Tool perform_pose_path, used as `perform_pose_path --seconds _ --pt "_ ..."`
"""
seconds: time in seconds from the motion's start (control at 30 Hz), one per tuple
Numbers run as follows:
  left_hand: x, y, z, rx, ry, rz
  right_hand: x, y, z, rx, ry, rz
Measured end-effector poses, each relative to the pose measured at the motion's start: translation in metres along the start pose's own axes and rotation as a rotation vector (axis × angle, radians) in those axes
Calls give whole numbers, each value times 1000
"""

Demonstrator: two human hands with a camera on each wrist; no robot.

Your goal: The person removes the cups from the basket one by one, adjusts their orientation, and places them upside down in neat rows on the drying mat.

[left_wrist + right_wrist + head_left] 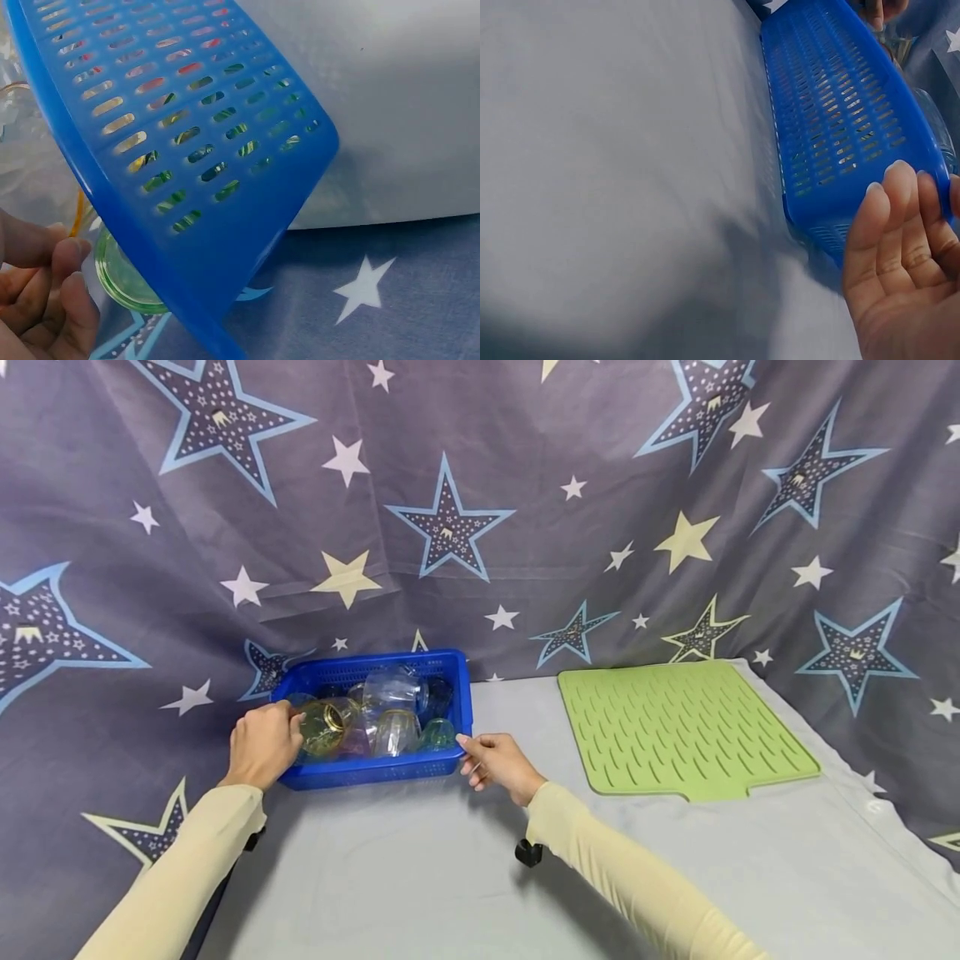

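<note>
Left grip (264, 743) pinching a yellowish glass (321, 737), right grip (501, 767) holding the rim of a blue basket (375, 771).
Between my two grips stretches the basket, and the yellowish glass is inside it, just right of my left fingers; my right thumb and fingers are at its near right corner. A clear tumbler (397, 733) sits between both grips, a green glass (438, 736) just left of my right one. Well to the right of that grip, a green mat (690, 727) lies on the pale tabletop (390, 868).
</note>
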State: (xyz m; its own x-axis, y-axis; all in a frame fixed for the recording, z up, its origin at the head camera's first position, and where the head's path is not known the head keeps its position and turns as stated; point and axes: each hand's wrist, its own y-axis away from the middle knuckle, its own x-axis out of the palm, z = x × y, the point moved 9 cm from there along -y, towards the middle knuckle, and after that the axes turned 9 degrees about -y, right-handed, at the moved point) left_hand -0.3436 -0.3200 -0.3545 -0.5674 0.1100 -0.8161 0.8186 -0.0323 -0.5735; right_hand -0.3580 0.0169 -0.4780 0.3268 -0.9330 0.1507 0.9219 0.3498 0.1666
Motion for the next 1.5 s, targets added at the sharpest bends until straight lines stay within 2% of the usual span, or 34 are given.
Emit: perform_pose_path --seconds 0.27,0.57,0.83,0.93,1.1,1.33,1.5 --pt "-9 4 10 -89 84 -22 -2 4 2 2 8 -9" --pt "-20 9 16 -182 150 -56 -3 2 7 -1 108 -30" --pt "-16 12 9 -286 243 23 -8 8 5 25 126 -56" --pt "-12 13 1 -296 280 43 -12 9 2 41 144 -65" --pt "-5 14 -20 -276 320 57 -20 11 -2 77 138 -79" --pt "4 12 -50 -246 408 95 -30 16 9 77 73 -116" --pt "11 10 -74 -221 499 154 -27 18 18 50 -13 -59"
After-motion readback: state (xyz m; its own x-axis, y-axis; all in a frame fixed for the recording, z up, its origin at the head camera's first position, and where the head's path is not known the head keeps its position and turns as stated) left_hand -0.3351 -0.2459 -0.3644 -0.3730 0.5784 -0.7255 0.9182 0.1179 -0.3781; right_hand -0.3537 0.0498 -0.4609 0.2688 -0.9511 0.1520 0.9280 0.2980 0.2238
